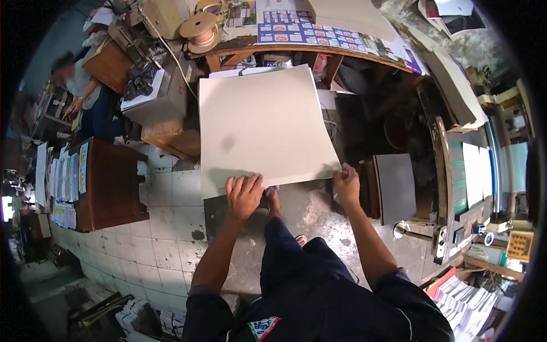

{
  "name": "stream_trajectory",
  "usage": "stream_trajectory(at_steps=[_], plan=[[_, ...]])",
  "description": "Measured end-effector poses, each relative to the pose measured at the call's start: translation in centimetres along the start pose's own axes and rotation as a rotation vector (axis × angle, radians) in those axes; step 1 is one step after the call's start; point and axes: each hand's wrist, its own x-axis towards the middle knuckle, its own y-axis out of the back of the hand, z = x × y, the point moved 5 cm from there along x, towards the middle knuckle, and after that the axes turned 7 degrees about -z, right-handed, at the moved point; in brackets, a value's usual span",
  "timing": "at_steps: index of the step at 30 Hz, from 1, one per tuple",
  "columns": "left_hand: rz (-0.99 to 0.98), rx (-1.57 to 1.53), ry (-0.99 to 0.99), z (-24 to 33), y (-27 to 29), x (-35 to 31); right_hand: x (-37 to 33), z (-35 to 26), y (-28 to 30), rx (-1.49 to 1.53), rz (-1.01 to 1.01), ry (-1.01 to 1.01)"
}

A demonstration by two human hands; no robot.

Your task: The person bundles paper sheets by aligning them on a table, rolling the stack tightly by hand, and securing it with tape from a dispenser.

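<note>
A large, flat cream sheet of paper or board (262, 125) lies in front of me, its near edge reaching out over the floor. My left hand (245, 195) grips that edge, fingers bent over the top and the thumb hidden. At the near right corner, my right hand (346, 185) is closed with its fingertips pinching the sheet. The right side of the sheet curves slightly. White paper shows beneath its far edge; what supports it is hidden.
Beyond stands a wooden table (228, 47) covered with printed sheets, with a wire spool (200, 31) at its left. A brown cabinet (114, 188) stands left, and a grey panel (396, 188) right. Another person (85, 85) works at the far left. Paper stacks (464, 305) lie lower right.
</note>
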Motion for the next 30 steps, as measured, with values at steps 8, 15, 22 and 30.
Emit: stream_trajectory(at_steps=[8,15,22,30], plan=[[0.121,0.111,-0.013,-1.1,5.8,6.5,-2.5,-15.3,-8.8,-0.669,-0.042,0.808],[-0.004,0.001,0.305,-3.2,1.5,5.1,-0.4,-13.5,-11.2,-0.643,-0.115,0.818],[-0.227,-0.139,0.409,-3.9,-2.9,2.8,0.1,-9.4,-14.1,-0.679,-0.302,0.674],[-0.347,-0.195,0.463,-4.8,-3.2,4.7,2.1,-10.0,-14.4,-0.723,-0.485,0.516]])
